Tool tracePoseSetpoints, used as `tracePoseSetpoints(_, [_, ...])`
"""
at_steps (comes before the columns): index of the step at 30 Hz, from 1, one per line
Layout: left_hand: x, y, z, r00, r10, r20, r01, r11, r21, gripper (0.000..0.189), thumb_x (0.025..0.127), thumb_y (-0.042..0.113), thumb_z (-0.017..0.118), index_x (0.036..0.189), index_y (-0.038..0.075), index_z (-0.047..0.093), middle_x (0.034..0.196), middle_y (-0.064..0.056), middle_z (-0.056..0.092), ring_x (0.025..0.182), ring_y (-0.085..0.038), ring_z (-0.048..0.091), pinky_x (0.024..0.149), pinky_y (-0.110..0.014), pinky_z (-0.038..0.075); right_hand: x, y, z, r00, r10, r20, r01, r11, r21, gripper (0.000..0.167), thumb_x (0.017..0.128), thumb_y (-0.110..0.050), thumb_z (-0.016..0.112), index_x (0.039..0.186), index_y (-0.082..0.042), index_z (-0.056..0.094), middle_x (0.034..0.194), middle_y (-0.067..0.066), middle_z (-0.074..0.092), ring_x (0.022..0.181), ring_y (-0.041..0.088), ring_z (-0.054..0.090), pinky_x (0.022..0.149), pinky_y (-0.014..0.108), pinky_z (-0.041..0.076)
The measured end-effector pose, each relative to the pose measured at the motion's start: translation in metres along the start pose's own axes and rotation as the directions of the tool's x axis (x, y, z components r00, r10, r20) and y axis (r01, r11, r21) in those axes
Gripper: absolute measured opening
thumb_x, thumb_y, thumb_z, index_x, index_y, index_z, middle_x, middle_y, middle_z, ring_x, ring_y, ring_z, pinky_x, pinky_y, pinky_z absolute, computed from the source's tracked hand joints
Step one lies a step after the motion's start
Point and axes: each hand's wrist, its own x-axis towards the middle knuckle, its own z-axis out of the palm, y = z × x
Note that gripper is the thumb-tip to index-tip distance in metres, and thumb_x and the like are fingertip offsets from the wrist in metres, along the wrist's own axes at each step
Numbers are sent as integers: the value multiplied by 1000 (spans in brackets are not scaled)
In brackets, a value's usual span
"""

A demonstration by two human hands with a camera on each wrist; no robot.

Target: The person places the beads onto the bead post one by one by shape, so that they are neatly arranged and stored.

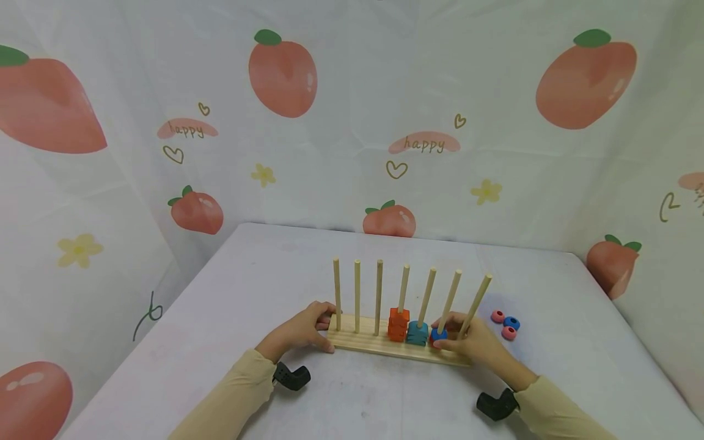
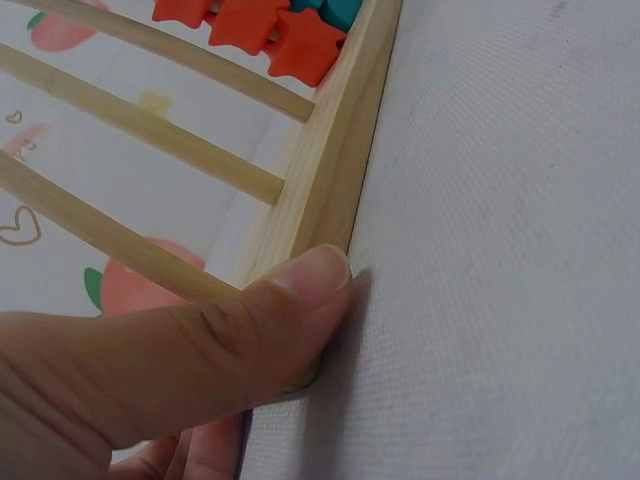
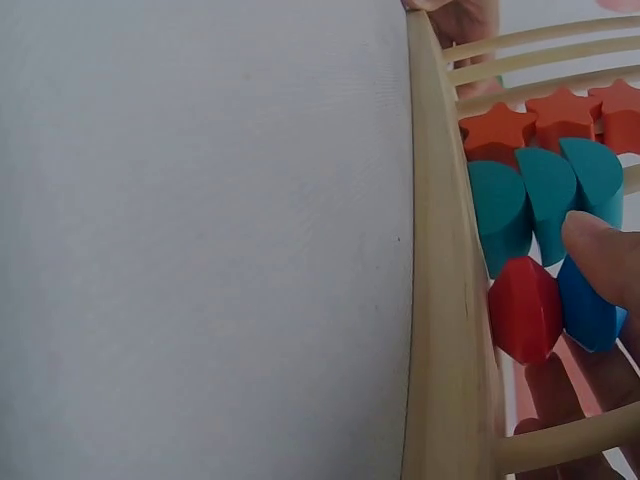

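Note:
A wooden base [image 1: 360,343] with several upright pegs stands on the table. My left hand [image 1: 299,327] grips its left end, thumb on the front edge. Near the right end, my right hand [image 1: 477,343] pinches a blue bead [image 3: 590,305] on the second peg from the right. Below it on that peg sits a red bead [image 3: 526,310]. Teal half-round blocks [image 1: 418,333] are stacked on the peg to the left, and orange star blocks [image 1: 398,325] on the one beyond. The three leftmost pegs and the rightmost one are bare.
Right of the base lie two pink-red beads [image 1: 508,333] and a blue bead [image 1: 512,322]. The white-covered table [image 1: 264,263] meets a peach-printed curtain [image 1: 341,165] at the back. A black device [image 1: 293,376] is on each wrist.

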Motion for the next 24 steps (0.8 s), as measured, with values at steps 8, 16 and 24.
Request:
tracePoseSetpoints(8, [1, -1, 0, 1000, -2, -5, 2, 1000, 16, 74, 63, -6, 85, 128, -4, 50, 122, -16, 43, 114, -26, 51, 100, -34, 50, -1, 4, 1, 999, -30, 16, 30, 999, 25, 23, 79, -17, 80, 93, -4, 68, 93, 12, 72, 77, 3, 60, 68, 17, 54])
tracePoseSetpoints(16, [1, -2, 1, 1000, 16, 2, -16, 1000, 12, 74, 64, -5, 86, 129, -3, 50, 122, -17, 42, 115, -27, 51, 99, -30, 51, -4, 0, -6, 997, -71, -35, 72, 997, 30, 26, 80, -15, 79, 101, -6, 66, 110, 14, 70, 102, 7, 62, 90, 26, 54])
tracePoseSetpoints(24, [1, -2, 1, 1000, 11, -5, -11, 1000, 15, 75, 64, -5, 86, 129, -3, 49, 122, -17, 43, 115, -27, 51, 100, -34, 51, -16, -6, -35, 947, -277, -164, 268, 960, -75, 55, 78, -1, 77, 127, 2, 54, 124, 6, 64, 111, -9, 52, 90, 8, 43])
